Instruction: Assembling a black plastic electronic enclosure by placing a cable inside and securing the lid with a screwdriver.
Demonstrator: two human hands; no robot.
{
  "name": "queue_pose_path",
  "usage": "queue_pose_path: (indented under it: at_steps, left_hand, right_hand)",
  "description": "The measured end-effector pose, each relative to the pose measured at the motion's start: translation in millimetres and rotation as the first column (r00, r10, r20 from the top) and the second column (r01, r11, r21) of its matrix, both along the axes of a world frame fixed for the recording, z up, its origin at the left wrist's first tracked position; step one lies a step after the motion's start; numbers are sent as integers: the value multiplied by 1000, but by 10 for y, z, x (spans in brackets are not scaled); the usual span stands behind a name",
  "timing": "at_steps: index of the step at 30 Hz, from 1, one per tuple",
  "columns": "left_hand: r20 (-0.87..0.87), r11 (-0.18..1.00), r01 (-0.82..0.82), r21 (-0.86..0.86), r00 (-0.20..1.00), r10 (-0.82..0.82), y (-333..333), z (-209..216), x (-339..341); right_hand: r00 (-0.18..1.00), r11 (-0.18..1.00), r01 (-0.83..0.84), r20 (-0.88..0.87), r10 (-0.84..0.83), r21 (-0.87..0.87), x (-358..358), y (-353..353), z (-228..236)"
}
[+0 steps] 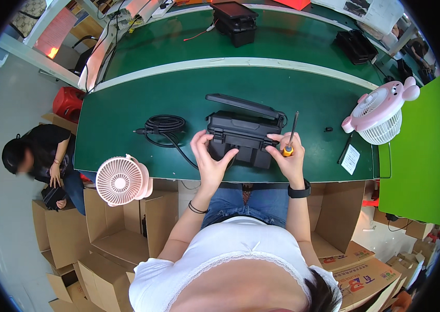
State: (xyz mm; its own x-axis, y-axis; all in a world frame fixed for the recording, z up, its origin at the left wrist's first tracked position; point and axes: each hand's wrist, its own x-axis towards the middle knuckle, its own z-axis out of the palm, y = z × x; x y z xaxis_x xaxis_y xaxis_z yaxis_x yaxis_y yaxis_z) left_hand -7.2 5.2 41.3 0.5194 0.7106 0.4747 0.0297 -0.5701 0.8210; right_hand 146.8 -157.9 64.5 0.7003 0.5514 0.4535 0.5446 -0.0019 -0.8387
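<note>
A black hard plastic case [243, 127] sits at the near edge of the green table, with a flat black panel [243, 104] raised along its far side. My left hand [210, 158] grips the case's left end, thumb on the near face. My right hand [290, 158] holds a screwdriver [288, 149] with a yellow handle, its blade pointing away from me. Thumb and fingertips of that hand also touch the case's right end. Left of the case lies a coiled black cable [164, 125], one strand running toward my left hand and the case.
A pink fan [120, 181] stands at the table's left front corner, another pink fan [378, 113] at the right. A small black piece [328, 129], a pen [345, 149] and a white card [350, 159] lie right. Open cardboard boxes [121, 244] flank me. Another person [48, 151] sits left.
</note>
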Motion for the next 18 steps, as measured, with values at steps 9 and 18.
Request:
queue_pose_path:
  at_steps: [9, 18]
  left_hand:
    - [22, 993, -5, -114, 1000, 7, -34, 174, 31]
    - [-1, 985, 167, -45, 986, -167, 254, 162, 127]
  right_hand:
    - [998, 1000, -4, -63, 5, 22, 5, 18, -12]
    - [998, 1000, 27, -59, -27, 0, 21, 47, 82]
